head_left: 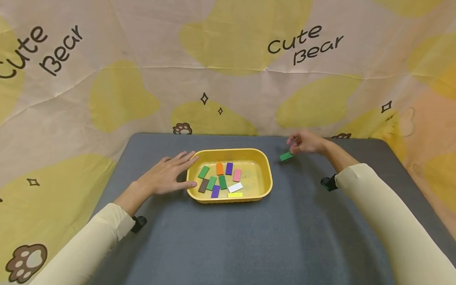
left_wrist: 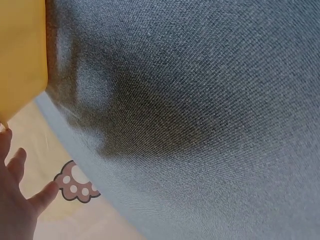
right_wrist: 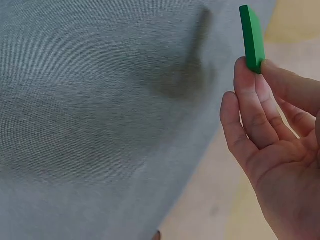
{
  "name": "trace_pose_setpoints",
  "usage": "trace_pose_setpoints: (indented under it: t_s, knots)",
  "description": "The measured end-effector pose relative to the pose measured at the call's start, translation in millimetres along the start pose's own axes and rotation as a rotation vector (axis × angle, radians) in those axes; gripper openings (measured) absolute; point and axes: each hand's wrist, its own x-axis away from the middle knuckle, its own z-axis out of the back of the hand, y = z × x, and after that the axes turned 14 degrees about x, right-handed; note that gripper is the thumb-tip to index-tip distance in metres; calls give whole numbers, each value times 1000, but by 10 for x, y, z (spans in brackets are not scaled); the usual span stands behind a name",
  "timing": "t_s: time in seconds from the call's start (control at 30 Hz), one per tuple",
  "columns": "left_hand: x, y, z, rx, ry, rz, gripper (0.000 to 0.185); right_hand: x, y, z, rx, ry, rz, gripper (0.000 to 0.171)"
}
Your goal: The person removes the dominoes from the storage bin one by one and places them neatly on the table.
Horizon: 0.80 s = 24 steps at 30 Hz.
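Note:
My right hand (head_left: 305,143) pinches one end of a green block (right_wrist: 254,39) between thumb and fingertips, to the right of the tray. In the right wrist view the block points away from the palm, and its shadow falls on the cloth. My left hand (head_left: 170,174), fingers spread and fairly straight, lies at the left rim of a yellow tray (head_left: 266,174). Inside the tray are several flat blocks, among them an orange block (head_left: 219,169), a pink block (head_left: 237,175), a white block (head_left: 235,187), a yellow block (head_left: 235,194) and a brown block (head_left: 203,185).
A grey cloth-covered table (head_left: 228,245) lies under the tray and both arms. Behind its far edge hangs a printed curtain (head_left: 228,87) with yellow patches and lettering. Dark straps with small devices sit at both wrists.

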Motion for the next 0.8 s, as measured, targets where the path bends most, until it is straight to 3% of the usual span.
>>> trace_pose_setpoints:
  t_s: [0.33, 0.8]
  knots:
    - [-7, -11, -4, -1, 6, -8, 92, -7, 181, -208, -71, 53, -58, 30]
    - [-8, -32, -20, -2, 9, -5, 91, 21, 302, -272, -110, 108, -131, 29]
